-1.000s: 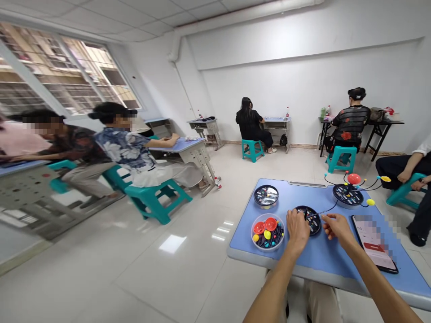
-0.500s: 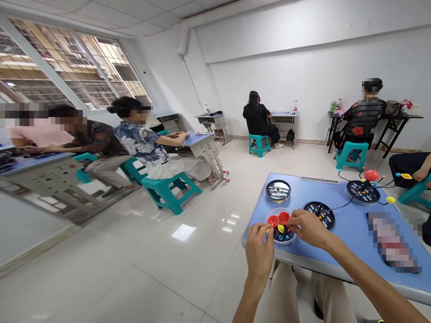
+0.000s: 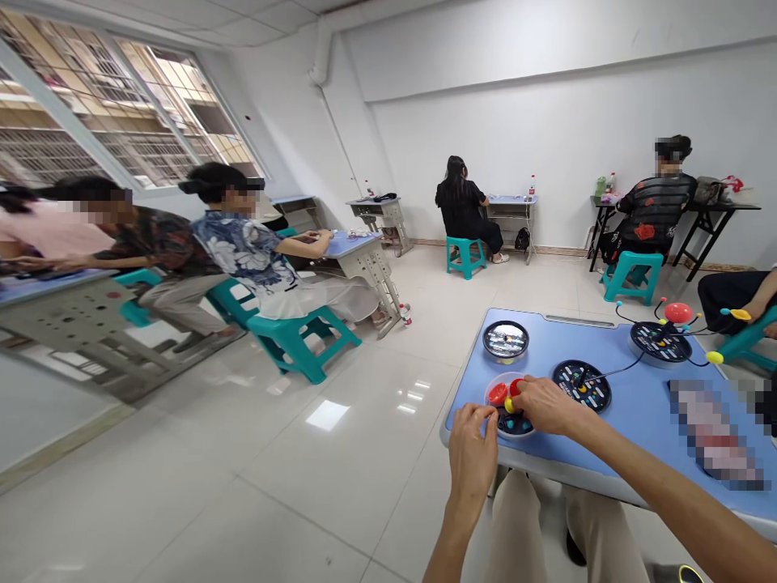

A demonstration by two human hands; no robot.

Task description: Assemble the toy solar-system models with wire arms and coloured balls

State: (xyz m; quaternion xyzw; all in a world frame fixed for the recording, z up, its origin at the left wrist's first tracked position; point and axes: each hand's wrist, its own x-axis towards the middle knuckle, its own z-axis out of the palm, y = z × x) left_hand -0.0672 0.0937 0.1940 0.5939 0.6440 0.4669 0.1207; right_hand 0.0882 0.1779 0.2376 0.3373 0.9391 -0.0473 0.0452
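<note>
A clear round tub [image 3: 517,436] stands at the near left of the blue desk. It holds two red half-shells [image 3: 498,394], a yellow ball-like piece [image 3: 508,405] and several black and blue small parts. My left hand [image 3: 473,444] is at the tub's left rim, thumb and fingers pinched together; anything between them is too small to make out. From the right, my right hand [image 3: 549,403] reaches over the tub with closed fingertips beside the yellow piece and one red shell. Whether it grips either is hidden.
Behind my right hand lies a black printed disc [image 3: 581,385] with a thin rod. Another round base [image 3: 506,340] sits at the back left. An orbit model with a red ball [image 3: 678,312] stands far right, near a blurred flat object [image 3: 716,437]. People sit at other desks.
The view has shifted slightly. My right hand's fingertips have moved in over the tub, closer to the yellow piece, and cover part of one red shell. My left hand stays at the rim.
</note>
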